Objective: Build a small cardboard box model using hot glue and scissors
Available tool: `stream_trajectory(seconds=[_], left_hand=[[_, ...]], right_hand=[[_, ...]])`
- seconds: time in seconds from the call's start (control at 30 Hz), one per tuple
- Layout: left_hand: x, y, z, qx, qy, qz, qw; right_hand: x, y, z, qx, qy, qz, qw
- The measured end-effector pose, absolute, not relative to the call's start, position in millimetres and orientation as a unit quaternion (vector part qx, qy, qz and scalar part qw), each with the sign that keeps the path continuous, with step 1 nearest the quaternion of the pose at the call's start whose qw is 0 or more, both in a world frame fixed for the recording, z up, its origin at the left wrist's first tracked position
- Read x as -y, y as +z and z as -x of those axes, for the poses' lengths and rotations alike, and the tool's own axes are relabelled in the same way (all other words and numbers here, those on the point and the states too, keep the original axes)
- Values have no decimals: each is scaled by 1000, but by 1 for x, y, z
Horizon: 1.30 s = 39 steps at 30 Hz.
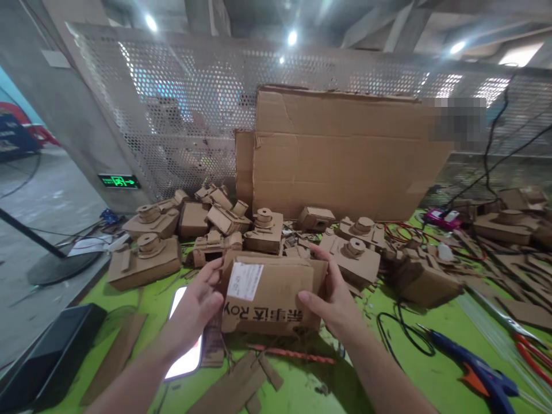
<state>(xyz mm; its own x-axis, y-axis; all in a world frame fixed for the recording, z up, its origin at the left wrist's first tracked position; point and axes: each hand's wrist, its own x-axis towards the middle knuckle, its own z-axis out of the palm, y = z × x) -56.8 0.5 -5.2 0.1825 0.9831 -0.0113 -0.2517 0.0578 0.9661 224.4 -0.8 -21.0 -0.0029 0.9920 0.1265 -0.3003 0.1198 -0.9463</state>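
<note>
A small cardboard box with a white label and dark printed characters is held between both hands above the green table. My left hand presses against its left end, thumb toward the near face and fingers bent round the edge. On the right end, my right hand grips with its thumb on the printed face and fingers behind. Part of the fingers is hidden by the box. Just beyond stand several cardboard camera models with round lens pieces. A lit phone lies beneath my left forearm.
A blue glue gun and red-handled scissors lie at the right, beside a black cable. Cardboard scraps and a red twisted stick lie in front. A dark case sits at left. A large cardboard sheet leans on the mesh screen.
</note>
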Motion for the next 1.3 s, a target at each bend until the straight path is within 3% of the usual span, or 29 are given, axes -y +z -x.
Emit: stream_trajectory(seconds=[0.17, 0.53, 1.03, 1.3], left_hand=[[6, -12, 54, -425, 426, -584, 545], [7, -7, 52, -464, 403, -635, 469], [-5, -4, 44, -490, 478, -421, 594], [-8, -6, 43, -490, 464, -374, 636]], right_hand=[[6, -21, -221, 514, 525, 360, 575], [3, -28, -221, 514, 529, 362, 570], [-4, -32, -225, 501, 523, 376, 578], [-2, -31, -218, 607, 430, 401, 535]])
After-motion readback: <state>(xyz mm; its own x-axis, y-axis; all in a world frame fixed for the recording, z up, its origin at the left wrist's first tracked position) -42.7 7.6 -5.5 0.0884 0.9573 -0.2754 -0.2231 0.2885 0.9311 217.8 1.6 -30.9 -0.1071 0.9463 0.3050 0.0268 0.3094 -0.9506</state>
